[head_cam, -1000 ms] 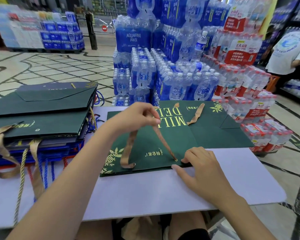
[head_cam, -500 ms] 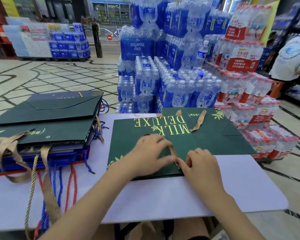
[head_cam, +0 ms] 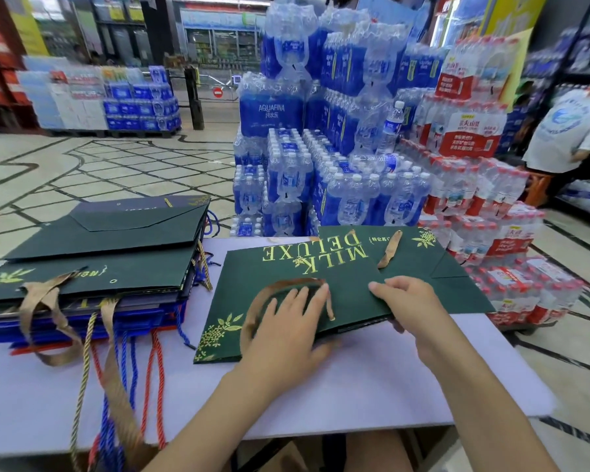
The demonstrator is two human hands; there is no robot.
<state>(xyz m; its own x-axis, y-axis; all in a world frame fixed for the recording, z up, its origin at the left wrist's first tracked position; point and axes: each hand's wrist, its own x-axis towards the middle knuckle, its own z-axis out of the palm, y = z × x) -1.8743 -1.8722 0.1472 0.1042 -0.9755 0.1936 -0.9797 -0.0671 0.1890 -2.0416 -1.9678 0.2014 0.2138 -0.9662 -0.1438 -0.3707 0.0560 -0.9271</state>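
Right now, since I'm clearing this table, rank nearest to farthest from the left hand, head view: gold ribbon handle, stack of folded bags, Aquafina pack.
From the left hand, flat on the green bag:
1. The gold ribbon handle, curving round its fingers.
2. The stack of folded bags, off to its left.
3. The Aquafina pack, far back, behind the bag.

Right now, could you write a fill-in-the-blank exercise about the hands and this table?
The left hand presses flat on a ____ paper bag, and the right hand pinches its edge.
The gold letters on it read MILK ____.
The stack of folded bags lies to the person's ____.
Behind the table stand packs of bottled ____.
Missing words: green; DELUXE; left; water.
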